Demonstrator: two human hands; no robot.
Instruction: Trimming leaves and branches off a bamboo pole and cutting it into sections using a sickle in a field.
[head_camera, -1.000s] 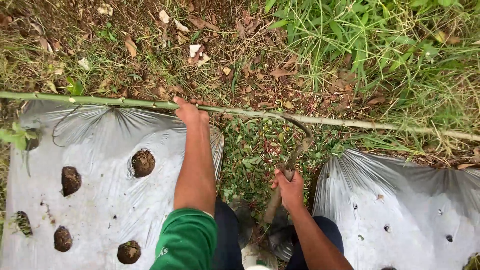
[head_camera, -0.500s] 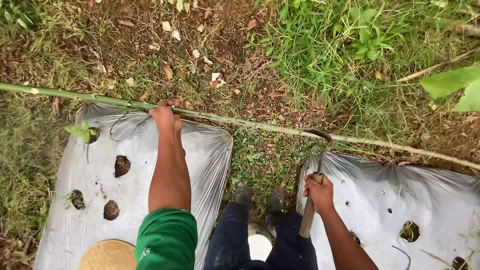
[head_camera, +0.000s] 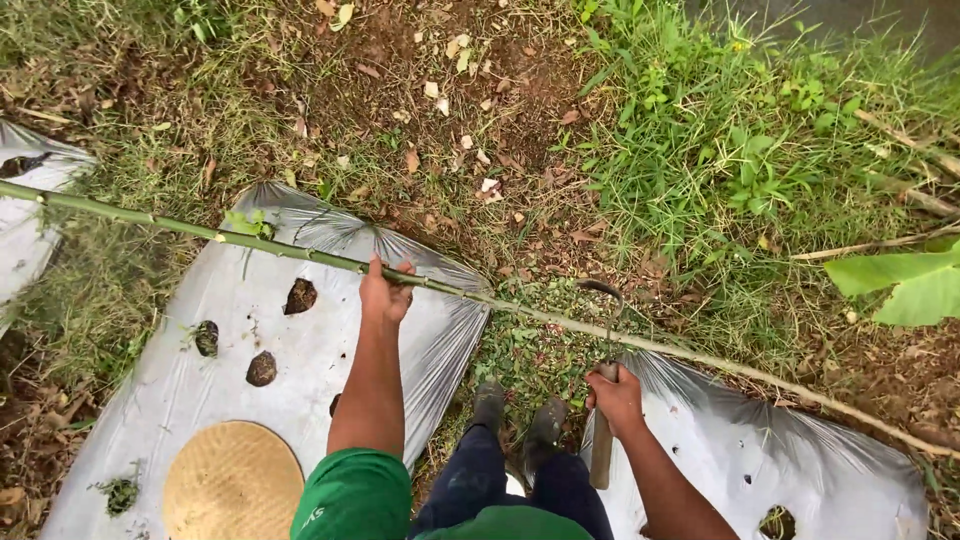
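In the head view, a long green bamboo pole (head_camera: 250, 243) is gripped by the left hand (head_camera: 385, 292) above silver plastic mulch (head_camera: 320, 400). A curved sickle (head_camera: 604, 380) is clenched in the right hand (head_camera: 617, 395). A round woven hat (head_camera: 232, 482) lies on the mulch beside soil-filled planting holes (head_camera: 300, 296).

Soft, even overcast daylight; faint shadows; mild sheen on the silver plastic sheet (head_camera: 300, 400); sharp centre, slight wide-angle stretch at edges.
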